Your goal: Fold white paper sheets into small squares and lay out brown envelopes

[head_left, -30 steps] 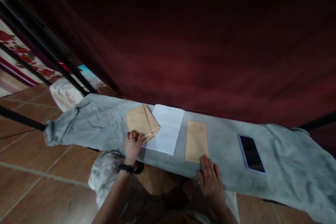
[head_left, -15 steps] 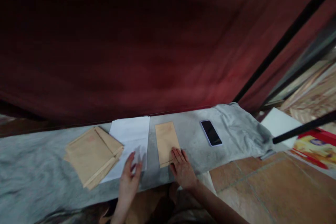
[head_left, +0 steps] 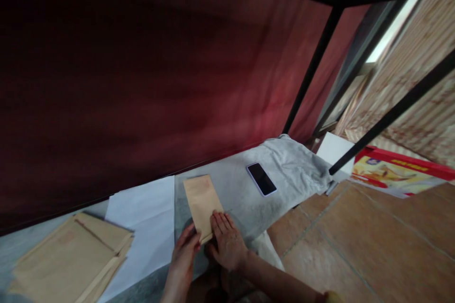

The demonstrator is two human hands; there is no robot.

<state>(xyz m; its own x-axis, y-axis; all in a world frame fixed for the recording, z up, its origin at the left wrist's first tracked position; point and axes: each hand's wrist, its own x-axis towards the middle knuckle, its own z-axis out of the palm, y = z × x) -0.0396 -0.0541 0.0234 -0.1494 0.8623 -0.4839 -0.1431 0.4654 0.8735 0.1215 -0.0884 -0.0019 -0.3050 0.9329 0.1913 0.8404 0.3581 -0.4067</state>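
The brown envelope lies on the desk between white paper and phone, apparently being steadied by the flat right hand. The left hand curls narrowed fingers at its near corner, whether pinching I can't tell; the next move likely calls for gentle pressure.
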